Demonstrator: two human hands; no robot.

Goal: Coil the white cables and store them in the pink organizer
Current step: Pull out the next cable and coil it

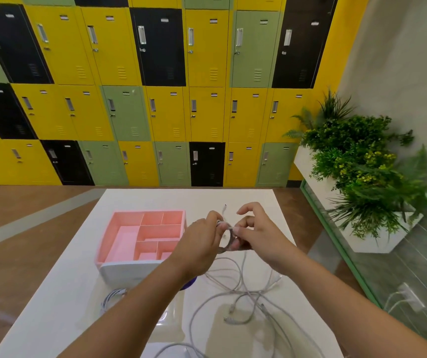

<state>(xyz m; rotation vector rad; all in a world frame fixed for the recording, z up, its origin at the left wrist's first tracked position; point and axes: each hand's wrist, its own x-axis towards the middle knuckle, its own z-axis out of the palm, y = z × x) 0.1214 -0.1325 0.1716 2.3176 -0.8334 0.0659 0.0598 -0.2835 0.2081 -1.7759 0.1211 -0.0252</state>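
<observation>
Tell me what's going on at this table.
A person holds a white cable wound into a small coil, with the left hand and the right hand both gripping it above the table. The pink organizer beside them shows no cables inside. More loose cables lie tangled nearer the person.

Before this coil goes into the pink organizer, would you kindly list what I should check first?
1. Grip on the coil: left hand and right hand both pinch it: ok.
2. Free end wound in: a plug end sticks up beyond the hands: not ok.
3. Room in the pink organizer: the compartments in view look empty: ok.
4. Coil free of the loose cables on the table: strands trail below the hands: cannot tell.
</observation>
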